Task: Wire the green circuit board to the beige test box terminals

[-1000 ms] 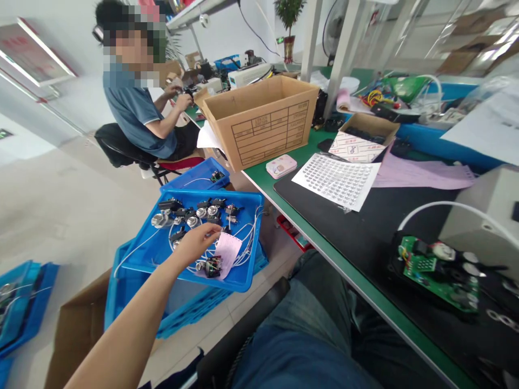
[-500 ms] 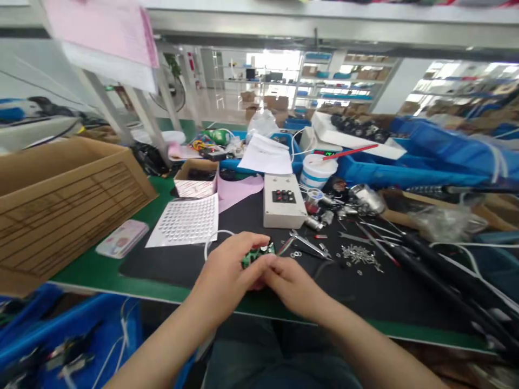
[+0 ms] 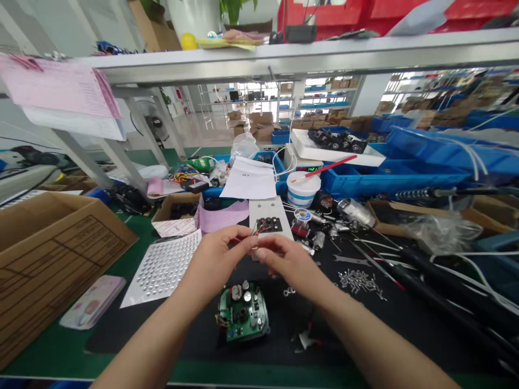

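My left hand [image 3: 217,258] and my right hand [image 3: 288,263] are raised together above the black mat [image 3: 121,324], fingertips meeting on a thin bundle of coloured wires [image 3: 255,231]. Both pinch the wires. Below the hands a green circuit board [image 3: 243,312] with capacitors lies flat on the mat, apart from both hands. Just behind the fingertips sits a beige control box [image 3: 271,220] with dark buttons.
A large cardboard box [image 3: 48,259] stands at the left, with a sheet of small dots [image 3: 164,267] and a pink tin [image 3: 92,308] beside it. Loose screws [image 3: 359,281], tools, a white tub [image 3: 303,189] and blue bins [image 3: 389,178] fill the right and back.
A second ago my left hand reached into a blue tray beside the bench. Then both hands held the green board on the mat. Now the board lies free and the hands pinch wires above it.
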`<state>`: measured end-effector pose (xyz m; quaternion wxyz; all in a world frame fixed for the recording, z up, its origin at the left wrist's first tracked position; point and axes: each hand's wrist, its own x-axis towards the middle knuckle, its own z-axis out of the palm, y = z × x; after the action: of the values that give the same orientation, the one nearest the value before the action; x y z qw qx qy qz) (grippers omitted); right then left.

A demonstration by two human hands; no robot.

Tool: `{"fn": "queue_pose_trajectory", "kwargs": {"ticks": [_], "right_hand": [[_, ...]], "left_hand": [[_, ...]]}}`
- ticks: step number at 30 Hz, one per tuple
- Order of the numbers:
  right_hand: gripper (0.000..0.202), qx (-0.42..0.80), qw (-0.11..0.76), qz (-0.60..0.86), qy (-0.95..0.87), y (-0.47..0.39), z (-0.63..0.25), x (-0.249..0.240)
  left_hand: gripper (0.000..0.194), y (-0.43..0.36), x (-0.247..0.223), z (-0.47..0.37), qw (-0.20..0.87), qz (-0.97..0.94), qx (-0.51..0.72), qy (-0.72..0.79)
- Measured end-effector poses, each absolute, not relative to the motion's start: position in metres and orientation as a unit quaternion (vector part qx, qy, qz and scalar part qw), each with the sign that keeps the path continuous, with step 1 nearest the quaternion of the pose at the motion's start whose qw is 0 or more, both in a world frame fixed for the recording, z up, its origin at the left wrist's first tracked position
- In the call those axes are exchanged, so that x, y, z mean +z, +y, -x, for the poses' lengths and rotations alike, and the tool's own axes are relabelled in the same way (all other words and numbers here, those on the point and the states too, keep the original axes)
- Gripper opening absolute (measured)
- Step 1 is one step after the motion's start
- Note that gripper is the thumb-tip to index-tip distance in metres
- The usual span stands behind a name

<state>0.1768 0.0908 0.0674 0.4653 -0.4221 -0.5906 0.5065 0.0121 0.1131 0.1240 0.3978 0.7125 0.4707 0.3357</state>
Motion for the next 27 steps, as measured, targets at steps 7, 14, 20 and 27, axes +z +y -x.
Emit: {"fn": "queue_pose_trajectory", "kwargs": {"ticks": [7,14,20,27], "right_hand": [[0.019,0.424,0.499,0.414,-0.632,0.119,-0.205,0.102],[0.020,0.524,0.496,0.438,-0.536,0.127,-0.202,0.097],[0.016,0.692,0.427,0.402,-0.421,0.125,-0.208,0.100],[0.030,0.725,0.436,0.358,-0.395,0.121,-0.209,0.094]], "left_hand": [[0.026,0.133,0.129,-0.021,0.476,-0.682,0.265,0.487],[0.028,0.143,0.124,-0.023,0.492,-0.701,0.274,0.437],[0.010,0.140,0.112,-0.018,0.324,-0.812,0.298,0.383],[0.015,0.137,0.106,-0.018,0.297,-0.824,0.365,0.317]]}}
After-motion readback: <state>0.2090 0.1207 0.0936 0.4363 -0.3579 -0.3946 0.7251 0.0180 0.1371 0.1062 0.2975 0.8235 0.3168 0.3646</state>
